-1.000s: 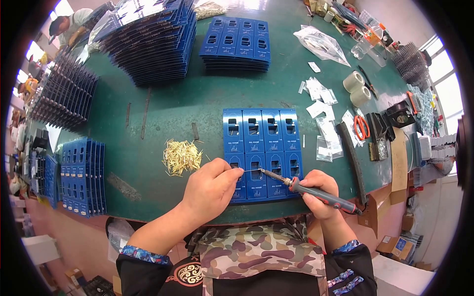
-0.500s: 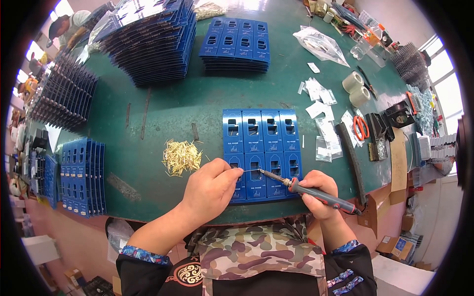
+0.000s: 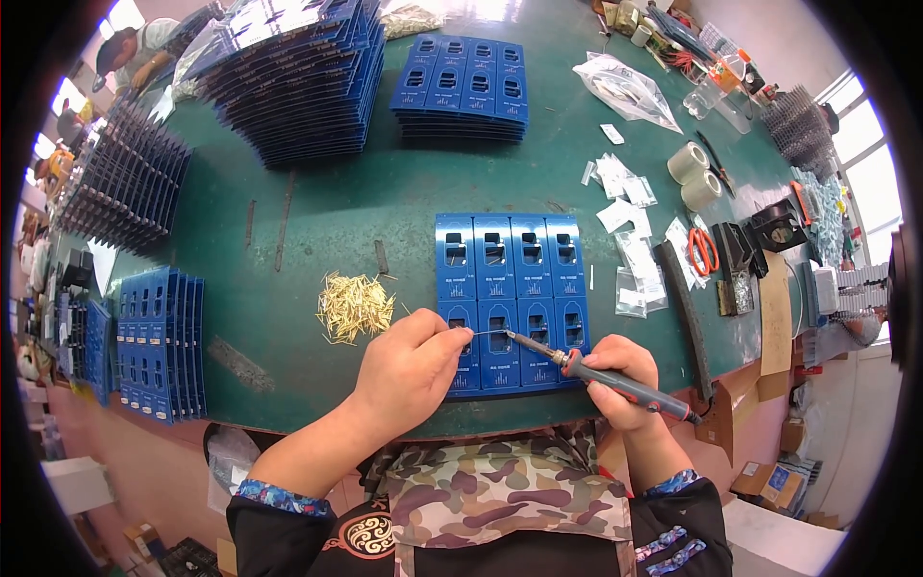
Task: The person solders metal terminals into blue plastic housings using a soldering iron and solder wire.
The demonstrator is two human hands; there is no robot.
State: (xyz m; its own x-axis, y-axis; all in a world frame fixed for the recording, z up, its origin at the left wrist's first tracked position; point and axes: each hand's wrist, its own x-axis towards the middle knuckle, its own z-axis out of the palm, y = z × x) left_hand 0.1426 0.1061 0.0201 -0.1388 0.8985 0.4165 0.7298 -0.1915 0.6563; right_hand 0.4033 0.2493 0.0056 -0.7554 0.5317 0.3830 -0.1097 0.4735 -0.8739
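A blue circuit board panel (image 3: 493,282) lies flat on the table in front of me, with two rows of sections that have rectangular cut-outs. My right hand (image 3: 623,379) grips the grey and red handle of a soldering iron (image 3: 615,383). Its tip points left, at a cut-out in the panel's near row. From the other side, my left hand (image 3: 409,361) pinches a thin strand of solder wire (image 3: 488,333) whose end meets the iron's tip. The left fingers hang over the panel's near left section and partly hide it. Whether the tip touches the board cannot be made out.
Loose brass-coloured pins (image 3: 354,308) form a pile left of the panel. Tall board stacks (image 3: 298,87) and a lower stack (image 3: 460,91) stand behind. To the right are small plastic bags (image 3: 635,260), tape rolls (image 3: 700,188), orange-handled scissors (image 3: 703,250) and a dark strip (image 3: 685,317).
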